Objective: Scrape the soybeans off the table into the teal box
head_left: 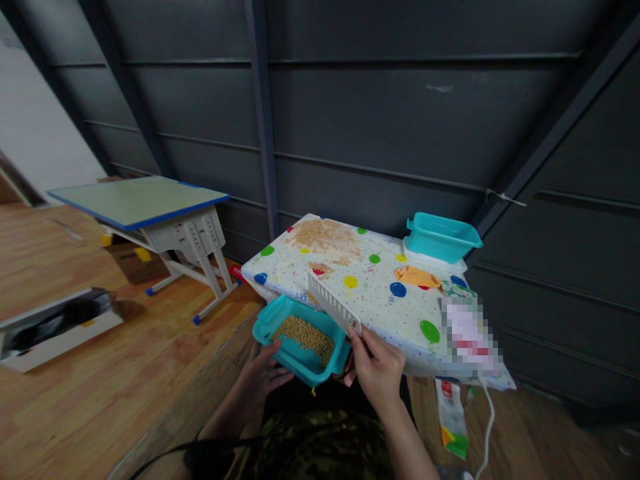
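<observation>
A turquoise plastic basin (295, 307) is held below the near edge of the table, with yellowish dried soybeans (303, 333) on its bottom. My left hand (265, 373) grips the basin's near left side, the thumb over the rim. In my right hand (380, 370) is a thin white slotted plastic piece (333, 303), tilted above the basin's right side and the table edge. More soybeans (325, 237) are scattered over the far left of the balloon-print tablecloth (330, 277), with a pale powdery patch around them. A smaller bean cluster lies nearer the edge.
At the table's far right, another turquoise basin (443, 237) stands on something white. An orange cloth (417, 277) lies before it. A white cable (490, 420) hangs near a packet (453, 417) at the right. A school desk (145, 200) and an open box (60, 330) stand left.
</observation>
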`<state>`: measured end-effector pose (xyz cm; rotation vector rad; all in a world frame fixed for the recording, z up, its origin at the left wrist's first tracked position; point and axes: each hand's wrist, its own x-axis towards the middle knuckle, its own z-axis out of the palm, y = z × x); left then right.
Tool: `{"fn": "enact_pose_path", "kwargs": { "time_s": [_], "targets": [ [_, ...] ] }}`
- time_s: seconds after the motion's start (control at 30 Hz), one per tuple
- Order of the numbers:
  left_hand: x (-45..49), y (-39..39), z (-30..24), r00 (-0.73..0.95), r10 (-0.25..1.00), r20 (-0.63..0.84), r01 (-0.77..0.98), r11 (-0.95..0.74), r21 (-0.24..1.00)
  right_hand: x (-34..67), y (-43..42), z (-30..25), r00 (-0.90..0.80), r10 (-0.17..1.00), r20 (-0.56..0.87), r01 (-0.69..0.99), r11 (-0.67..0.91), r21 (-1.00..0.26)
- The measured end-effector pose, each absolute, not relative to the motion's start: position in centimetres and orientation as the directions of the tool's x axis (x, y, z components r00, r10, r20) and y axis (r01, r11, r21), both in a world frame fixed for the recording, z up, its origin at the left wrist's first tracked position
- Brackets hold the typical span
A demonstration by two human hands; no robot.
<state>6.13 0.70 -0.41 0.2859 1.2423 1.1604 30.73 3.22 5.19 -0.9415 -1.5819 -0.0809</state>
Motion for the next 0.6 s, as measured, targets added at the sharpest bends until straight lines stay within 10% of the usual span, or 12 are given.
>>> {"fn": "enact_pose_path", "kwargs": {
  "time_s": [0.6],
  "targets": [
    [5.8, 0.5, -1.4, -0.081, 0.832, -0.549, -0.531, 0.43, 0.73, 32.8, 7.0, 4.7, 0.337, 0.601, 0.725, 0.622, 0.436, -0.651]
  ]
}}
